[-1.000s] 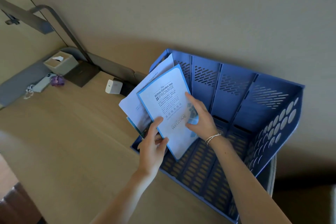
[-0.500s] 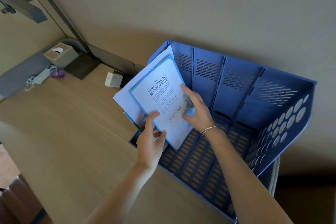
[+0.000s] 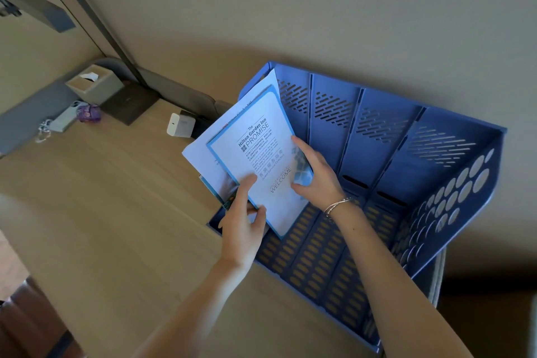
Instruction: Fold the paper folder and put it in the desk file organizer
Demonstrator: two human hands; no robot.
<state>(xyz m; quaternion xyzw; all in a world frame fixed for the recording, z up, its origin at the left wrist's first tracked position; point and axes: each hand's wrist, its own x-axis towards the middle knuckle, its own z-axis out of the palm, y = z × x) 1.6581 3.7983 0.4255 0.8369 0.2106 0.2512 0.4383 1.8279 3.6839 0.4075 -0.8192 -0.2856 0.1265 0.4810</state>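
Head view showed a blue desk file organizer [image 3: 377,154] lying against the wall on a wooden desk [image 3: 101,212], its slotted floor and dividers facing up. The paper folder [image 3: 261,154], white with a blue border and printed "Hilton Garden Inn PROMISE", stood tilted in the leftmost compartment, its lower corner resting on the slotted floor near the front lip. Behind it leaned a larger white sheet [image 3: 203,151], whose left edge overhung the organizer's left wall. Further printed papers [image 3: 225,189] showed at the lower left, but the left hand covered most of them and their number could not be told.

The left hand [image 3: 242,227] pinched the folder's lower left edge, thumb on the face and fingers behind. The right hand [image 3: 315,180] gripped the folder's right edge, thumb on the cover, fingers curled behind; a thin bracelet [image 3: 337,206] sat on that wrist.

The three compartments to the right held nothing, and their floors were unobstructed up to the perforated right wall. The desk in front of and to the left of the organizer was bare up to a white charger block [image 3: 180,125] near the back. A tissue box [image 3: 93,84], a lamp base [image 3: 130,104] and small items lay well apart at the far left corner.
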